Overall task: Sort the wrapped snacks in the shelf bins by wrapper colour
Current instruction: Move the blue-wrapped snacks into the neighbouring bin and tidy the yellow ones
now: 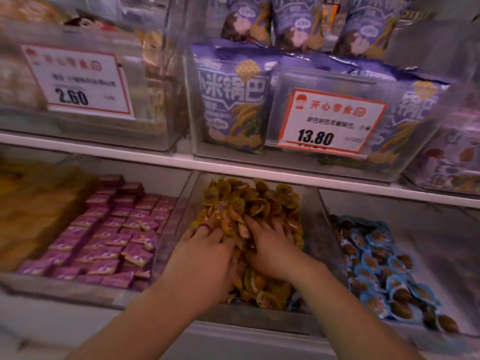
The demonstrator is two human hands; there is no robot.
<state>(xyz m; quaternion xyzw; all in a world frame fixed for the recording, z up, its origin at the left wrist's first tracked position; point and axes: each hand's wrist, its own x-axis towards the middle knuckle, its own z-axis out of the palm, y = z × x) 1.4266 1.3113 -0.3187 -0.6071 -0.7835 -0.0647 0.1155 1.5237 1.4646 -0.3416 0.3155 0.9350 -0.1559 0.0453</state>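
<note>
Both hands in middle clear bin (310, 203) on lower shelf, buried in yellow-wrapped snacks (249, 201). Left hand (200, 258) palm down, fingers dug into pile, grip unclear. Right hand (270, 245) fingers spread flat over wrappers, pressing. Purple-wrapped snacks (111, 235) fill left bin, blue-wrapped snacks (376, 268) fill right bin. Purple bags (233, 100) on shelf above; frame blurred
</note>
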